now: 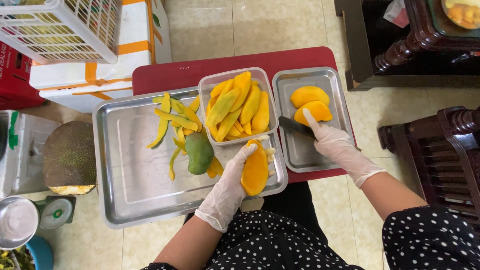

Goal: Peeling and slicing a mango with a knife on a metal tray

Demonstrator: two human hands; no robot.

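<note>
The left hand (227, 187), in a thin, wrinkled white glove, was closed round a peeled mango half (255, 169), smooth and wet-looking, deep orange, held above the near right corner of the large tray (125, 195). The right hand (336, 146), gloved the same way, gripped a dark-bladed knife (295, 126) with its forefinger stretched along the top, the blade lying flat over the small tray (300, 155).

Both trays were shiny steel, rectangular with rounded corners. Two domed orange mango pieces (310, 103) lay on the small one, touching each other. One clear plastic tub (210, 90), square and soft-cornered, sat between the trays, heaped with long yellow slices (239, 107); too many overlapped to count exactly. On the large tray lay one unpeeled green mango (199, 152) among curling strips of yellow-green peel (172, 120). Everything rested on a dark red table (165, 75).
</note>
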